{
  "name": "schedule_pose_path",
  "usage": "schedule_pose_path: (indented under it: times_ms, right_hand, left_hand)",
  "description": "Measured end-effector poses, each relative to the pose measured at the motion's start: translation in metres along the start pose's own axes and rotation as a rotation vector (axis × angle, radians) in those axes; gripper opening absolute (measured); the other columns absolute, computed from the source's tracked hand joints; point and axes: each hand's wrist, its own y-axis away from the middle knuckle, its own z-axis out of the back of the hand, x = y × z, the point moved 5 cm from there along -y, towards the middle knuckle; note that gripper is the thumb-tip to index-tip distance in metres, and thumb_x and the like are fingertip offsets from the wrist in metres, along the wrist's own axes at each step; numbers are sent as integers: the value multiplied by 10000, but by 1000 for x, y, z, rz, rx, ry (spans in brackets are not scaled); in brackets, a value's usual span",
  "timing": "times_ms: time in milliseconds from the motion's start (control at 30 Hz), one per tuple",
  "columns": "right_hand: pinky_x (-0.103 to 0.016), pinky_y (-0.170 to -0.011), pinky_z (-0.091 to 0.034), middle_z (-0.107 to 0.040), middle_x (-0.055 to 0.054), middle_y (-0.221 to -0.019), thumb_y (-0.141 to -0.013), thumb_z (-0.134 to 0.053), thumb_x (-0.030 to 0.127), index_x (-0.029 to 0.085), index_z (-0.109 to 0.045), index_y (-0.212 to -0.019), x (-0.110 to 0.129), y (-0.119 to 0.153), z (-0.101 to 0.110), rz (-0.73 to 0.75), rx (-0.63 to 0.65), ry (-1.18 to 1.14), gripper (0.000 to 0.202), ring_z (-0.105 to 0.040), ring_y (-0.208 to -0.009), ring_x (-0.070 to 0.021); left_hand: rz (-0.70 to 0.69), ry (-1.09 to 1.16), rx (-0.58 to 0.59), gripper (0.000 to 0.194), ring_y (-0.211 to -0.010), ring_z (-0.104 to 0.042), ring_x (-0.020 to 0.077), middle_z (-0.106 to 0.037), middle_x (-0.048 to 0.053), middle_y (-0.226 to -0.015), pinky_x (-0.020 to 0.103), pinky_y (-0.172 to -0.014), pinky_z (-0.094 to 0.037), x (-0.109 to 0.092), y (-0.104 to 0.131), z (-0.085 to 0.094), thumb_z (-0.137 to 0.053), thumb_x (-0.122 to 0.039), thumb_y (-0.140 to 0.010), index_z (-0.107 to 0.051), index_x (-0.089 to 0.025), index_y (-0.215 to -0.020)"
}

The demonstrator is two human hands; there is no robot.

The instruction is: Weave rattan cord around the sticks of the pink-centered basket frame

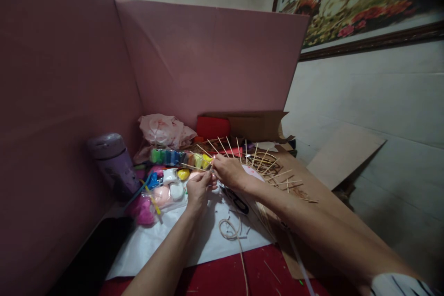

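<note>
My left hand point(200, 189) and my right hand point(225, 170) meet near the middle of the view, fingertips pinched close together. What they pinch is too small to make out. Thin wooden sticks point(230, 147) fan outward behind and to the right of my hands, and one stick point(194, 167) reaches left from the fingertips. Part of a pale pink piece with spots point(253, 173) shows beside my right wrist. A loop of twine point(229, 236) lies on the white sheet point(156, 245) below my hands, trailing toward me.
Bagged coloured clay point(169, 157) and packs of pink and white clay point(163, 196) lie at the left, near a purple bottle point(116, 166). Dark-handled scissors point(239, 202) rest under my right forearm. Cardboard point(329, 217) extends right; a crumpled pink bag point(165, 130) is behind.
</note>
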Motion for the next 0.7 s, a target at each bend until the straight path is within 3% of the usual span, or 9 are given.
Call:
schedule_pose_path:
  times_ms: [267, 567, 700]
  right_hand:
    - [-245, -621, -380, -607, -62, -985, -887, -413, 299, 191, -607, -957, -8, 7, 14, -2, -66, -49, 233, -597, -821, -170]
    - [-267, -616, -354, -629, -105, -874, -900, -334, 222, 120, -612, -866, -86, 50, 42, -261, -112, -69, 298, -568, -750, -175]
    - [-260, -612, -371, -646, -74, -904, -836, -484, 357, 163, -622, -940, -99, 72, 41, -222, -15, -112, 259, -570, -758, -180]
  left_hand:
    - [-24, 14, -6, 307, -438, -566, 106, -649, 59, -558, 218, -452, -472, -1, 0, 0, -778, -339, -536, -621, -96, -639]
    - [-14, 13, -5, 298, -433, -548, 86, -660, 70, -580, 189, -432, -449, 0, 1, 0, -769, -325, -546, -620, -85, -641]
    - [-15, 21, -6, 291, -433, -542, 81, -657, 62, -573, 178, -420, -435, -2, 2, -2, -762, -317, -550, -613, -85, -643]
